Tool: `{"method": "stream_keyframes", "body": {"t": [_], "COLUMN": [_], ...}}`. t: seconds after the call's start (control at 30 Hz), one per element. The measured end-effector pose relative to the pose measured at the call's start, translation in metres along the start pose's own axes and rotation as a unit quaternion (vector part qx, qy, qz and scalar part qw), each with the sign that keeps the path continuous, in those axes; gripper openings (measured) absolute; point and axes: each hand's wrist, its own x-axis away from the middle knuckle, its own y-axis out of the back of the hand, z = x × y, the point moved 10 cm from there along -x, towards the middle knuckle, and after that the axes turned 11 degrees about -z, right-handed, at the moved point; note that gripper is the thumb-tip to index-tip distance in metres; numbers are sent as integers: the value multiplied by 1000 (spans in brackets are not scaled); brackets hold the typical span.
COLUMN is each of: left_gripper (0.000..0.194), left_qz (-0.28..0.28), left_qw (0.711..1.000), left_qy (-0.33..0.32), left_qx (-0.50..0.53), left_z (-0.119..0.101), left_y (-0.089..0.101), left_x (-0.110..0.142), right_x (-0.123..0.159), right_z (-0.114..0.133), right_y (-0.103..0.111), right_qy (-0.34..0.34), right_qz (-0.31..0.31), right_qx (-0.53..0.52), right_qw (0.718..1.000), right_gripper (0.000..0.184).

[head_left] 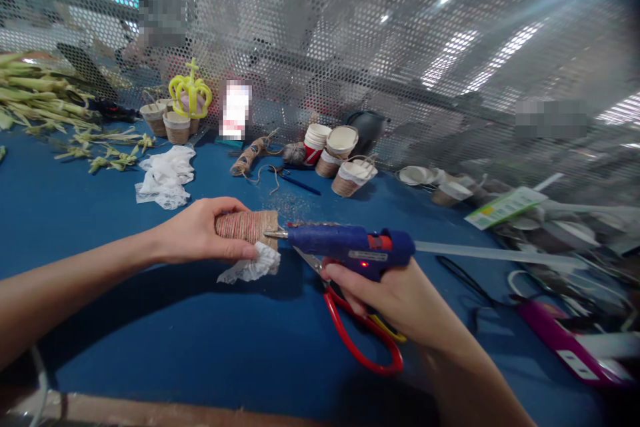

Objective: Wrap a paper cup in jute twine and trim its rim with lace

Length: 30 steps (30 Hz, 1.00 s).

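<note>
My left hand (213,233) is closed around a paper cup wrapped in twine (250,225), which lies on its side with one end toward the right. A piece of white lace (257,264) hangs from the cup under my left thumb. A blue hot glue gun (330,241) is gripped in my right hand (385,290), its red light lit. The metal nozzle meets the wrapped side of the cup near its right end. A clear glue stick (480,252) sticks out of the gun's back. Red-handled scissors (340,320) lie beneath the gun, partly hidden by my right hand.
White lace (166,173) lies crumpled behind my left arm. Twine-wrapped cups (353,179), a twine bundle (249,157) and a blue pen (300,182) sit farther back. Green stalks (40,90) pile at left. A purple power strip (565,340) stands right. A perforated metal screen (320,27) closes the back.
</note>
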Motion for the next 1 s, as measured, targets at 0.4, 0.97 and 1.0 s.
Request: {"method": "stream_keyframes", "body": {"t": [0.4,0.97,1.0], "left_gripper": [49,51,52], "left_qz": [-29,-93,-96], "left_qw": [998,937,934], "left_qy": [-41,-289,-296], "left_qx": [-34,-171,-174], "left_z": [-8,-47,-48], "left_y": [7,4,4], "left_x": [-1,18,19], "right_x": [-1,-8,-8], "right_z": [-1,-3,-4], "right_y": [0,6,6], "right_qy": [1,4,5], "right_qz": [9,-11,-12], "right_qx": [15,-40,-40], "right_qw": [1000,999,999], "right_gripper": [26,25,25]}}
